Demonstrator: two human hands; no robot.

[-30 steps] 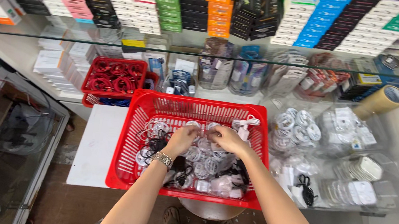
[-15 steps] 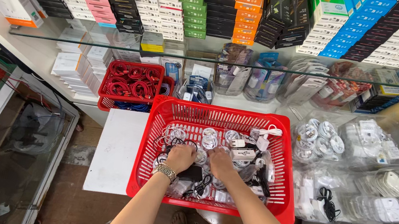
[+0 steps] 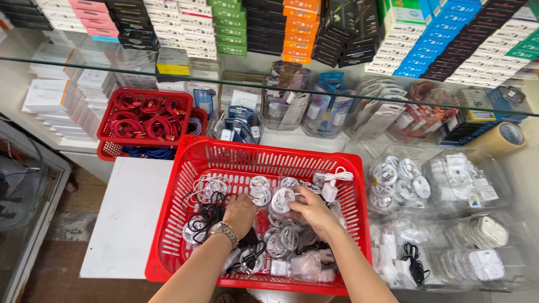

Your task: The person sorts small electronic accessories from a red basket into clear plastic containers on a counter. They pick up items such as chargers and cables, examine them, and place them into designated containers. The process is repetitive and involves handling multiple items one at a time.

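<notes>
Reaching down into a red plastic basket (image 3: 173,228), both hands work among a heap of coiled white cables (image 3: 280,203) in clear wrappers. The left hand (image 3: 240,214), with a metal watch (image 3: 224,232) at its wrist, lies knuckles up over the middle of the heap with its fingers curled into the coils; what it grips, if anything, cannot be told. The right hand (image 3: 312,210) sits just beside it, fingers bent and closed around one of the white coils near the top of the pile. A tangle of black cables (image 3: 208,217) lies against the left hand's outer side, and a white charger plug (image 3: 330,190) rests near the basket's far right corner.

The basket stands partly on a white board (image 3: 130,217) and partly over a round stool (image 3: 288,300). Behind it to the left sits a smaller red basket (image 3: 107,131) holding red cables. To the right lie clear plastic bags (image 3: 452,213) of white coils and adapters, with a roll of brown tape (image 3: 502,139) beyond them. A glass shelf (image 3: 57,59) runs across above, stacked with rows of coloured boxes (image 3: 231,15).
</notes>
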